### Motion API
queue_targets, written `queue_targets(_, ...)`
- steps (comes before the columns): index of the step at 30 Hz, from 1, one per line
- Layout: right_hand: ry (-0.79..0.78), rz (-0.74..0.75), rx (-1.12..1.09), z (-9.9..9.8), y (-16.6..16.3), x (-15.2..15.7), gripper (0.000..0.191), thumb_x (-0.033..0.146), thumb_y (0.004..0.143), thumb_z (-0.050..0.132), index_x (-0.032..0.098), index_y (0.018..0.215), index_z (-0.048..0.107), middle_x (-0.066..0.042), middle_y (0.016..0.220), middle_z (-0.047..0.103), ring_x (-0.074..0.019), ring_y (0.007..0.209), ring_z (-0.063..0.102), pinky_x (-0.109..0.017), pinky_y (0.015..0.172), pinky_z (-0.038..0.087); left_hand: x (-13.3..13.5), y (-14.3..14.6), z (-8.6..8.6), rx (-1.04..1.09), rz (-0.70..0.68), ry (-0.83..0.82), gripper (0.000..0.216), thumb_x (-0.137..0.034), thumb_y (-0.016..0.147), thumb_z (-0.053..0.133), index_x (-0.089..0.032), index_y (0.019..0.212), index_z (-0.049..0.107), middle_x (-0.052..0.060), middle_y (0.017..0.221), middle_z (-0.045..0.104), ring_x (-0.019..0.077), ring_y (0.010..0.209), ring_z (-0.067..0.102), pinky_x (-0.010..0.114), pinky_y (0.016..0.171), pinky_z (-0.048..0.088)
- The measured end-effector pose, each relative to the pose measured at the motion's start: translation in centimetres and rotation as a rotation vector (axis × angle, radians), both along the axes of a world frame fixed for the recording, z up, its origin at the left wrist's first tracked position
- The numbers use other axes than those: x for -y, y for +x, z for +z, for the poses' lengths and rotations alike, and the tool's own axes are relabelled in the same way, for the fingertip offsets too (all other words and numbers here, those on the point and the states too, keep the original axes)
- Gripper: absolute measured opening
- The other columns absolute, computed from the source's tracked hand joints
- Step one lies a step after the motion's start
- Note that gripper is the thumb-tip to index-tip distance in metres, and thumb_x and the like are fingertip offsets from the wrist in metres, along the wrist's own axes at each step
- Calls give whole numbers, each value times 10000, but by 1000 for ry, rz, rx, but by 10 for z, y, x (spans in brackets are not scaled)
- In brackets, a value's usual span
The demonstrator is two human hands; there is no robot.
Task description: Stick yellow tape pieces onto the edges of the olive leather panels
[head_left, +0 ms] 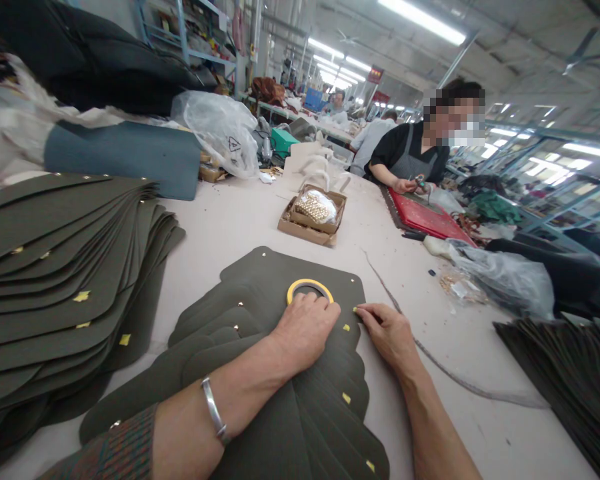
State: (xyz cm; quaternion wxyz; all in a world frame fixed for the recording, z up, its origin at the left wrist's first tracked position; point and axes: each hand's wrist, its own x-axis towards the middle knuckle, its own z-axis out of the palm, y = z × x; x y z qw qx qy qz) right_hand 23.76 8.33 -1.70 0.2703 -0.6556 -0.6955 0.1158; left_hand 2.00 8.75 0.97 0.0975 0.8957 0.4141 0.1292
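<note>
A fanned stack of dark olive panels (260, 360) lies in front of me, with small gold studs and bits of yellow tape along its edges. My left hand (307, 330) rests over the top panels, its curled fingers closed on a roll of yellow tape (291, 291) that lies against the top panel. To the right, my right hand (387, 328) pinches a small piece of yellow tape (356, 309) between thumb and forefinger, at the right edge of the top panel.
Another fanned pile of olive panels (55, 280) stands at left, more panels (565, 373) at right. Beyond sits a cardboard box (310, 233) with gold studs. A thin cord (450, 378) curves across the table. A co-worker (430, 150) handles something over a red board (427, 217).
</note>
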Motion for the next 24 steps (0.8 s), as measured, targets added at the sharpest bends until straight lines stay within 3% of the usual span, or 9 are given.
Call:
queue_targets(8,-22,-151,152,-1,-13,-7,270,396,836,528,229,800,736,-48,796,723,-193,732,632,-295,678,428,1,-1,3,102,-14,20,150,-140,922,394,-182,914,537,53,895,586,200,848,547,344,800,449)
queue_targets(15,-360,93,-140,17,-3,8,435,461,843,530,180,529,635,33,444,529,-109,439,444,-236,454,271,0,-2,2,288,-29,-4,193,-186,957,373,-220,1025,551,25,943,599,157,901,586,261,789,484)
queue_targets(17,-273,61,-220,20,-4,12,386,464,827,555,178,600,681,16,518,597,-128,502,509,-237,490,344,-1,-1,0,329,-54,-6,196,-194,958,384,-223,1046,556,22,949,614,156,915,597,266,814,492)
queue_targets(20,-74,19,-363,26,-12,15,260,412,792,614,194,858,739,-41,817,724,-197,747,632,-287,678,478,-1,-1,-2,405,-62,10,218,-202,963,389,-219,1115,545,33,998,637,165,982,607,294,879,498)
queue_targets(24,68,196,-330,34,-29,20,210,305,838,577,221,978,707,-56,943,718,-195,845,643,-317,769,506,-2,-1,-4,456,-94,16,333,-184,953,417,-228,1282,445,45,1079,643,170,1051,605,326,937,494)
